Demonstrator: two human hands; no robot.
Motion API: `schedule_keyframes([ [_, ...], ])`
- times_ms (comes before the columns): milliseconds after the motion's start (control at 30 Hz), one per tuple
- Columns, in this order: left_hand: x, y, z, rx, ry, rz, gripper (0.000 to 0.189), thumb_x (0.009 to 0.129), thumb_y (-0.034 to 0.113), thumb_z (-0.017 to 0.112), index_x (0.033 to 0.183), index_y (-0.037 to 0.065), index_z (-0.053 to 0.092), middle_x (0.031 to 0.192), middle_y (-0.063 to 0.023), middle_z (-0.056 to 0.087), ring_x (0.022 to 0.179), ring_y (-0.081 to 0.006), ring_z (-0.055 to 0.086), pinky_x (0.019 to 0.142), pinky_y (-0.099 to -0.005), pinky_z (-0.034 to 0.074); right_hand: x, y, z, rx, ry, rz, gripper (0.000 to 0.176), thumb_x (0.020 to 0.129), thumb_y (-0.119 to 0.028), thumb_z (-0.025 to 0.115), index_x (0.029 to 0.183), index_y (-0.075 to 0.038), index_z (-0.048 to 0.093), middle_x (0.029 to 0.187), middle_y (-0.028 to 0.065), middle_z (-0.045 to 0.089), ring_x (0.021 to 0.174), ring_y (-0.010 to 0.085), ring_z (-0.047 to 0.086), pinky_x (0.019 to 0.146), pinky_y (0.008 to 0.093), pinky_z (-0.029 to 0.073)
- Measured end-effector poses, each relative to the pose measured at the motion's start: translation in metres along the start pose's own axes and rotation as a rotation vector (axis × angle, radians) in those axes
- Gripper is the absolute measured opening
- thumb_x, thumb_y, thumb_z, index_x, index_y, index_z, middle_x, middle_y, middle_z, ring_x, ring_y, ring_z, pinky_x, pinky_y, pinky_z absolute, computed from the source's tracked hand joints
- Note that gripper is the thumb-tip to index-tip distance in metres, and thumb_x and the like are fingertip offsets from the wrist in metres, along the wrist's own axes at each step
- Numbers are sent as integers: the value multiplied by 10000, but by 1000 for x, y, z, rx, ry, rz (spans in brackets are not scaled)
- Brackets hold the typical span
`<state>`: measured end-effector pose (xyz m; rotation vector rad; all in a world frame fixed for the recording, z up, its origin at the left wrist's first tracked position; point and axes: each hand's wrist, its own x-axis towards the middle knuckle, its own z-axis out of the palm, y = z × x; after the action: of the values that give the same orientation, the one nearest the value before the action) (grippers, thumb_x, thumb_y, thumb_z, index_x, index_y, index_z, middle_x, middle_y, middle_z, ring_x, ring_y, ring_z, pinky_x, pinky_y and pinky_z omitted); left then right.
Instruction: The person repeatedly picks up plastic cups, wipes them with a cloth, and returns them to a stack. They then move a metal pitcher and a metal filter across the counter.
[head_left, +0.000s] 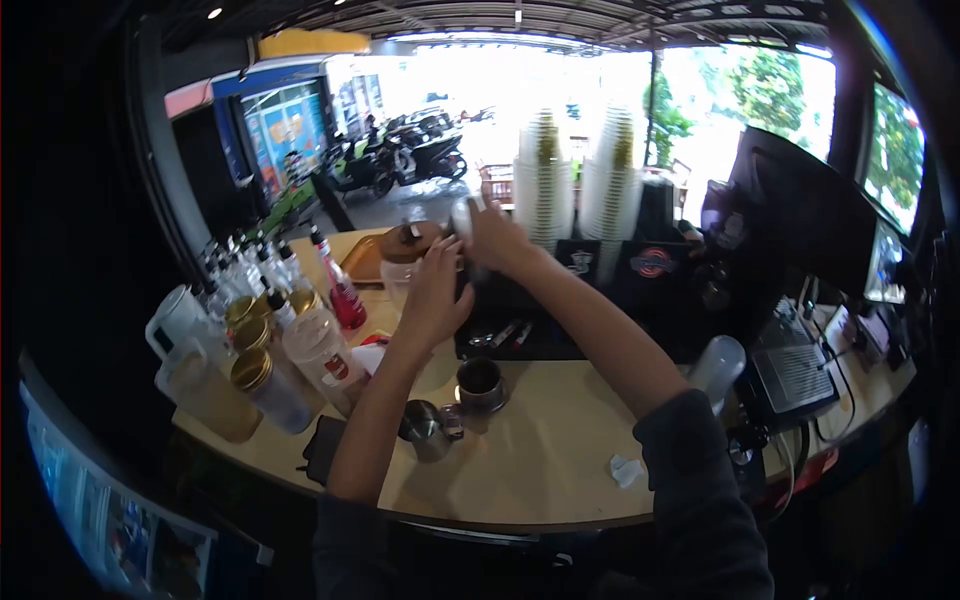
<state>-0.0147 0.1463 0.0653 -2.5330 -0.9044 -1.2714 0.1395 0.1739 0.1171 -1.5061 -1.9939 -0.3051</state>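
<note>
My right hand reaches over the far side of the counter, its fingers closed around a whitish, translucent object. Just below and to the left, my left hand has its fingers curled; I cannot tell what is in them. Beside it stands a clear jar with a brown lid, partly covered by the hand. Nearer to me are a steel milk pitcher and a dark round cup, both upright on the counter.
Two tall stacks of plastic cups rise behind my right hand. Syrup bottles, a clear plastic pitcher and gold-lidded jars crowd the left. A crumpled tissue lies near the front edge. Dark equipment fills the right.
</note>
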Motion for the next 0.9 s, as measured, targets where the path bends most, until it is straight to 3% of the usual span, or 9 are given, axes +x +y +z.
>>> schedule_keyframes([
  [67, -10, 33, -19, -171, 26, 35, 522, 752, 85, 641, 1226, 7, 436, 1293, -189, 446, 1234, -335, 422, 1015, -461, 346, -31, -13, -24, -52, -6, -70, 508, 794, -151, 560, 1236, 40, 401, 1382, 314, 300, 1163, 449, 466, 927, 486, 447],
  [167, -30, 82, -14, -489, 8, -82, 420, 774, 14, 610, 1172, 2, 475, 1224, -155, 508, 1136, -282, 520, 956, -376, 413, -108, -13, -68, 75, 18, -155, 280, 762, -82, 566, 1026, 7, 530, 1173, 192, 479, 1036, 367, 543, 824, 424, 500],
  [233, -41, 113, 9, -885, 84, -172, 329, 821, 9, 598, 1134, 5, 497, 1144, -101, 548, 1054, -197, 559, 896, -321, 447, -150, -7, -91, 91, 50, -166, 231, 757, -81, 572, 971, 3, 560, 1127, 165, 501, 1008, 337, 558, 799, 413, 507],
  [433, -57, 198, 89, -1360, 13, -230, 398, 841, 90, 654, 1187, 31, 467, 1182, -91, 510, 1099, -177, 520, 905, -318, 432, -245, 41, -164, 6, 203, -176, 72, 749, -48, 612, 803, -7, 590, 971, 110, 558, 863, 257, 587, 681, 355, 500],
  [500, -61, 230, 114, -1408, -32, -237, 486, 819, 113, 689, 1228, 31, 441, 1226, -100, 491, 1136, -188, 500, 928, -337, 420, -272, 63, -186, 160, 372, -67, 132, 741, -47, 671, 831, -13, 580, 944, 79, 559, 794, 189, 576, 630, 299, 474],
  [633, -71, 279, 157, -1264, -190, -252, 944, 635, 258, 845, 1364, 53, 281, 1336, -137, 412, 1251, -251, 405, 1022, -411, 340, -332, 95, -208, 237, 443, 223, 318, 703, -133, 744, 937, -30, 556, 949, 83, 529, 791, 193, 530, 652, 305, 458],
  [700, -77, 284, 190, -1245, -259, -221, 1144, 522, 281, 904, 1400, 72, 202, 1362, -150, 385, 1276, -281, 377, 1056, -430, 312, -361, 110, -201, 363, 416, 426, 533, 691, -175, 769, 1129, -38, 499, 1047, 79, 516, 869, 164, 519, 693, 295, 459],
  [800, -79, 292, 206, -1375, -357, -278, 1114, 508, 249, 912, 1383, 69, 246, 1335, -135, 427, 1238, -262, 423, 1031, -410, 353, -386, 130, -189, 396, 245, 482, 748, 658, -230, 802, 1258, -38, 398, 1154, 108, 494, 942, 192, 517, 719, 302, 464],
  [900, -80, 292, 211, -1349, -374, -294, 1056, 496, 206, 911, 1352, 64, 309, 1266, -116, 498, 1174, -238, 483, 991, -379, 399, -392, 144, -169, 405, 79, 480, 943, 638, -259, 818, 1355, -32, 249, 1230, 184, 461, 1095, 272, 493, 873, 375, 449],
])
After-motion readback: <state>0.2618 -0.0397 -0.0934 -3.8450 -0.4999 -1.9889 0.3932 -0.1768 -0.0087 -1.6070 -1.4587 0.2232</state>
